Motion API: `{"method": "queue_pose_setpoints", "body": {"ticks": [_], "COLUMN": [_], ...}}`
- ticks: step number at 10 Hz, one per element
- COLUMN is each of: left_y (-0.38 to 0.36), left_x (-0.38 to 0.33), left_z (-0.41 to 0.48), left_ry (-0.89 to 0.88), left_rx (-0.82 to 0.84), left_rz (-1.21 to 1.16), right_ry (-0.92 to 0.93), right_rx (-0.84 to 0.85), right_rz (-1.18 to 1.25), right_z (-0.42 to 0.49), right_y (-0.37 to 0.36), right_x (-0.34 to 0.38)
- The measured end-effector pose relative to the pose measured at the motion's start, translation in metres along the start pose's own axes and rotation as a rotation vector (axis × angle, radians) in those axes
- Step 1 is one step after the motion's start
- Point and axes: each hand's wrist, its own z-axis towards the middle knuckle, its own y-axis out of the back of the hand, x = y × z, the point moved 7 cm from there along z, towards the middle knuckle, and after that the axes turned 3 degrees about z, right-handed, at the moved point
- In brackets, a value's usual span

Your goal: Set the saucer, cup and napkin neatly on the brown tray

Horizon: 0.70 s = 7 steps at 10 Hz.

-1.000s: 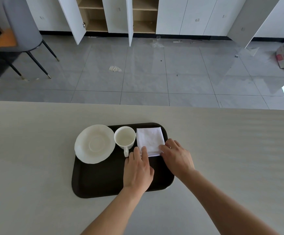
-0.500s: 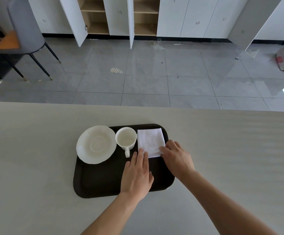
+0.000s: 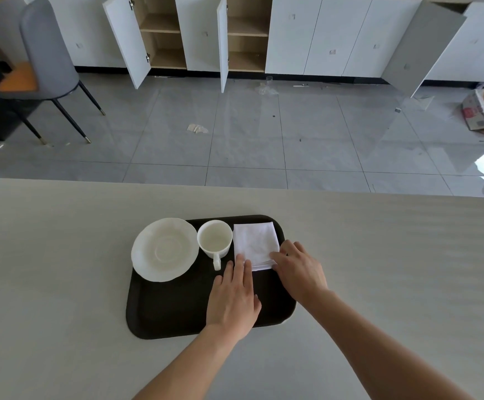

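the dark brown rectangular plastic tray [image 3: 177, 310] lay on the pale, faintly grained surface [image 3: 61, 284] in front of me. along its far edge three things sat in a row. the white scalloped ceramic saucer [image 3: 165, 249] was at the left, its rim hanging a little past the tray's left and far edges. just beside it, in the middle, the small white ceramic cup [image 3: 214, 241] stood upright with its handle turned toward me. to the right of the cup lay the white folded cloth napkin [image 3: 254, 242], flat in the tray's far right corner.

my left hand [image 3: 233, 298] lay palm down over the tray, its fingers [image 3: 239, 262] stretched flat and relaxed, the tips touching the napkin's near left corner. my right hand [image 3: 299, 269] came in from the right, also loose and flat, with its fingers [image 3: 276, 256] pressing on the napkin's near right edge. i could not quite tell whether those fingers pinched the cloth or only rested on it; they looked to be merely lying on top. neither hand touched the cup or the saucer.

beyond the surface were a grey tiled floor [image 3: 249, 134], white cabinets [image 3: 321, 33] with some doors open, and a grey chair [image 3: 44, 53] at the left.
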Motion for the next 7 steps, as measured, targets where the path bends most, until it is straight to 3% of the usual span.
{"method": "queue_pose_setpoints", "body": {"ticks": [7], "left_y": [0.030], "left_x": [0.000], "left_z": [0.006], "left_ry": [-0.041], "left_rx": [-0.087], "left_rz": [-0.020], "right_ry": [-0.070], "right_rx": [-0.009], "right_rz": [0.069], "right_z": [-0.005], "right_y": [0.015], "right_x": [0.006]}}
